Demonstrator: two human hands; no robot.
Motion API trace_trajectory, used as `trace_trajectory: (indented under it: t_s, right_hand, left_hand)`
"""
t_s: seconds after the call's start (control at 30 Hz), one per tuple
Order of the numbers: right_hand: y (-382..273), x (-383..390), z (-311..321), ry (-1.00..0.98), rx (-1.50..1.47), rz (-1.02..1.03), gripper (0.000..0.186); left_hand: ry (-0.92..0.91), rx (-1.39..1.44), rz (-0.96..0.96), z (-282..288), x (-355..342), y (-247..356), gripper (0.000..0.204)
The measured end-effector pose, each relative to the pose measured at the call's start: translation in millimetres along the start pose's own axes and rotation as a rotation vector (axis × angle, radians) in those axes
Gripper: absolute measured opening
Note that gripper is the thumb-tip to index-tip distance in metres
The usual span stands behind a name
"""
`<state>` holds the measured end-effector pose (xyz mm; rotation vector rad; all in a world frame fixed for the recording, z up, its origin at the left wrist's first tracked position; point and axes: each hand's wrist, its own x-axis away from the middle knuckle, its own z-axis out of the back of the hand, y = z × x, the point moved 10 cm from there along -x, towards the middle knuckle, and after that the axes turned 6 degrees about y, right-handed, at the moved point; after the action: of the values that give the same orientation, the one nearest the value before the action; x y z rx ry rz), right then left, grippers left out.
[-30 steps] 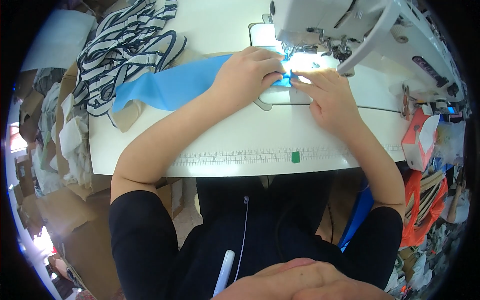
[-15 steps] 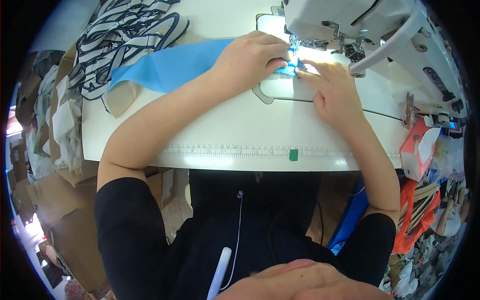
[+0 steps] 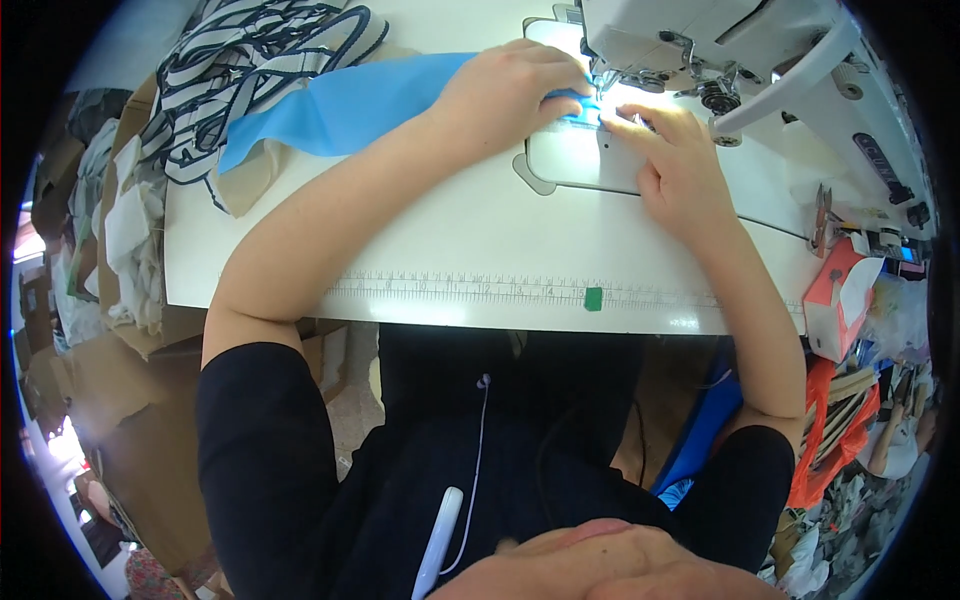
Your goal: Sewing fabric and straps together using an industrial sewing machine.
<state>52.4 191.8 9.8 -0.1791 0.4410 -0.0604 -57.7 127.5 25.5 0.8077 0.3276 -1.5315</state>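
My left hand (image 3: 525, 95) is curled on the blue fabric (image 3: 355, 105), thumb and fingers closed on its end at the needle area of the white sewing machine (image 3: 660, 30). My right hand (image 3: 675, 160) has fingers apart, the index tip touching the blue fabric beside the lit presser foot, thumb lower over the plate (image 3: 565, 155). Exactly what lies under the fingertips is partly hidden by fingers and glare. A cream piece (image 3: 245, 180) lies under the blue fabric's left end, beside a heap of black-and-white striped strips (image 3: 240, 50).
The white table (image 3: 470, 240) has a printed ruler along its front edge. Scissors (image 3: 822, 215) and a pink-and-white box (image 3: 830, 300) sit at right, above an orange bag (image 3: 820, 440) of long pieces. Cardboard (image 3: 130, 420) and pale cloth pile up at left.
The whole view has shifted, the table and machine appearing higher. Both hands remain beside the needle; my right hand's fingers have bent slightly at the fabric.
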Motion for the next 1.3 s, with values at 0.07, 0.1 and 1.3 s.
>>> trace_trajectory:
  t_s: [0.07, 0.1, 1.3]
  right_hand:
    - [6.5, -2.9, 0.2, -0.013, -0.015, -0.026, 0.05]
    - [8.2, -3.3, -1.2, -0.028, -0.006, -0.012, 0.051]
    - [11.0, -7.5, 3.4, 0.135, -0.119, 0.033, 0.041]
  left_hand:
    - [-0.033, 0.008, 0.025, -2.9, -2.0, -2.9, 0.016]
    - [-0.063, 0.01, 0.052, -5.8, -3.0, -5.6, 0.017]
    - [-0.119, 0.104, 0.057, -6.2, -13.0, -30.4, 0.024]
